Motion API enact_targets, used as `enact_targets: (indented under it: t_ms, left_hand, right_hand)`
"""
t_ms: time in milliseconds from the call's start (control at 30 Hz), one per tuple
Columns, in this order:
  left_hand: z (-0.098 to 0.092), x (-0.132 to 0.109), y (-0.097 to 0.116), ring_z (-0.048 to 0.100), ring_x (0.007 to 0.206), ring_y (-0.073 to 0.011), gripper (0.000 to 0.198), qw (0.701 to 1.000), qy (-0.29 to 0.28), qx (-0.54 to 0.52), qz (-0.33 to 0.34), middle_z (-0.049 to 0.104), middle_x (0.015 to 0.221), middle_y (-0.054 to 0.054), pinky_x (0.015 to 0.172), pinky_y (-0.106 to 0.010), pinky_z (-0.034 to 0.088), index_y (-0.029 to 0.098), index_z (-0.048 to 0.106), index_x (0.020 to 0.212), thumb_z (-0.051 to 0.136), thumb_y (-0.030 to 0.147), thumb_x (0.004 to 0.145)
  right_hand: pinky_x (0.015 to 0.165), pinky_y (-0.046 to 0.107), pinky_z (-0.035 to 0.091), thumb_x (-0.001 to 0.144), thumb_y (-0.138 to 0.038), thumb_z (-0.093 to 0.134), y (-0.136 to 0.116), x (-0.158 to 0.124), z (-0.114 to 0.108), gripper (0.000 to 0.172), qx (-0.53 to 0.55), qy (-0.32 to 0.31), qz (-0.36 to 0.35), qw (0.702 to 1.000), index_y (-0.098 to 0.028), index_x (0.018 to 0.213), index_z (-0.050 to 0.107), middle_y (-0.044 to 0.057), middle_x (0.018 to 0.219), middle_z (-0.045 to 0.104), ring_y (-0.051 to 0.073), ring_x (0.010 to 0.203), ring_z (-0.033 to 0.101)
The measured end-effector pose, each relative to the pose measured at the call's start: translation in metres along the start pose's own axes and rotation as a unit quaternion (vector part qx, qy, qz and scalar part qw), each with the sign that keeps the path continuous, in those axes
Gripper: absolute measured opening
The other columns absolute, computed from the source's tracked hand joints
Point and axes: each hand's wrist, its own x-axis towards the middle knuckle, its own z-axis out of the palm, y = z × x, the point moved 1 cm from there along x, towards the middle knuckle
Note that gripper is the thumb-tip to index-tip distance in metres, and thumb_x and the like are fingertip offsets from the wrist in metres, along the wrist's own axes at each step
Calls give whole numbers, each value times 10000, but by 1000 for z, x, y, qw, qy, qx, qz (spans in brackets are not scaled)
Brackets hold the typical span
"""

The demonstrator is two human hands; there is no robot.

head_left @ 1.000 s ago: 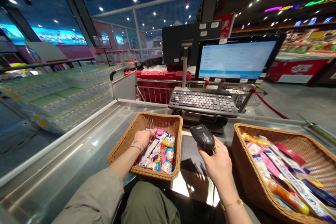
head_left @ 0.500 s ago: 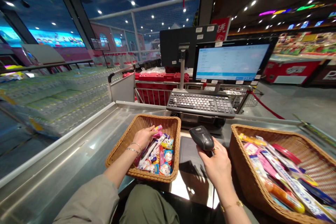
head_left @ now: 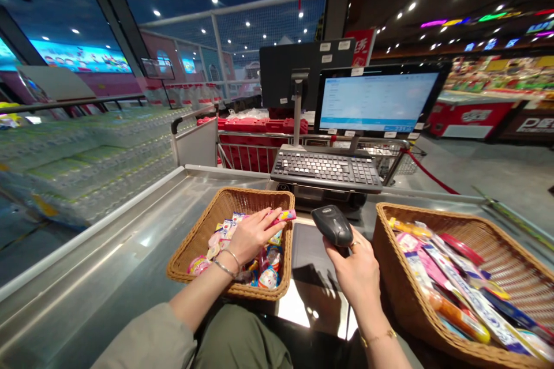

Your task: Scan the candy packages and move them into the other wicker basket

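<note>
Faces a long metal counter (head_left: 125, 253), with a larger wicker basket (head_left: 396, 277) on the right, loaded with packaged snacks (head_left: 459, 317). Has straight ahead, slightly to the left, a smaller wicker basket (head_left: 259, 293) of colourful wrapped sweets (head_left: 269, 278). Has beyond both a lit monitor (head_left: 376, 104) and, just below, a black keyboard (head_left: 326, 167). Holds out the right hand (head_left: 357, 271) between the two baskets, with fingers, partly hidden, wrapped around a black scanner (head_left: 332, 225). Reaches the left hand (head_left: 253, 236) across the smaller basket, with nearly straight fingers grasping a pink packet (head_left: 286, 217) by its far right corner. Cannot tell about contact between packet and rim.
</note>
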Motion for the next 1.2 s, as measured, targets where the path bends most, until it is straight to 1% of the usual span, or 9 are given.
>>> enact_targets:
  t_ms: [100, 300, 433, 567, 733, 800, 933, 1067, 1200]
  left_hand:
    - [1, 3, 12, 526, 1304, -219, 396, 1000, 1, 2, 26, 506, 1477, -49, 1067, -424, 481, 286, 583, 1307, 420, 155, 971]
    - [8, 10, 19, 574, 1246, -203, 411, 998, -56, -19, 32, 486, 1493, -45, 1036, -402, 488, 314, 565, 1318, 468, 153, 953]
    - [7, 10, 20, 589, 1226, -197, 450, 998, -62, -4, 18, 484, 1495, -40, 1099, -457, 408, 333, 528, 1347, 457, 132, 951]
    - [9, 10, 20, 605, 1208, -183, 440, 999, -39, -16, -4, 530, 1457, -29, 1152, -530, 318, 349, 541, 1326, 441, 124, 961]
    - [13, 10, 19, 646, 1154, -195, 441, 990, 6, -127, -60, 566, 1419, -34, 974, -392, 538, 324, 611, 1272, 559, 114, 888]
    - [11, 11, 18, 654, 1145, -186, 482, 974, 24, -200, -99, 550, 1433, -13, 949, -350, 559, 340, 602, 1291, 577, 117, 864]
    - [2, 15, 16, 586, 1245, -194, 434, 931, 44, -331, -147, 577, 1403, -5, 1078, -376, 468, 331, 608, 1295, 583, 213, 878]
    - [-6, 21, 13, 559, 1275, -228, 434, 877, -8, -447, -179, 609, 1370, -54, 1096, -409, 432, 261, 609, 1306, 603, 326, 877]
    - [-7, 24, 10, 629, 1168, -248, 473, 813, -64, -532, -226, 658, 1300, -102, 1022, -400, 480, 161, 619, 1291, 615, 328, 849]
  right_hand:
    - [1008, 456, 452, 753, -466, 613, -1, 0, -2, 398, -2, -5, 8, 1000, -173, 999, 723, 137, 1141, 696, 306, 1169, 576]
    - [1018, 459, 445, 749, -479, 621, -2, 0, -5, 420, 2, -11, 16, 1000, -166, 1009, 726, 145, 1152, 692, 309, 1171, 576]
    - [1018, 450, 444, 753, -474, 621, -3, 0, -5, 419, 7, -6, 11, 1000, -164, 1015, 724, 144, 1147, 694, 306, 1171, 576]
    - [1024, 451, 438, 750, -471, 627, -2, 0, -4, 432, 5, -10, 17, 1000, -155, 1030, 720, 148, 1165, 687, 308, 1180, 568]
    - [1021, 462, 439, 747, -494, 620, -1, 0, -6, 428, 7, -10, 26, 1000, -164, 999, 722, 147, 1164, 686, 311, 1178, 569]
    - [1016, 464, 443, 744, -494, 620, -1, 1, -7, 418, 9, -8, 28, 1000, -169, 986, 724, 146, 1160, 687, 311, 1180, 569]
    - [1009, 465, 452, 737, -484, 623, -2, 1, -7, 409, 10, -9, 31, 999, -173, 981, 728, 146, 1149, 692, 314, 1179, 572]
    - [1014, 468, 452, 728, -483, 626, -2, 1, -6, 432, 6, -6, 37, 999, -164, 1002, 726, 152, 1166, 685, 317, 1179, 574]
    - [1021, 472, 448, 726, -490, 625, -1, 1, -6, 445, 8, -6, 38, 999, -160, 1008, 724, 155, 1173, 682, 318, 1179, 573]
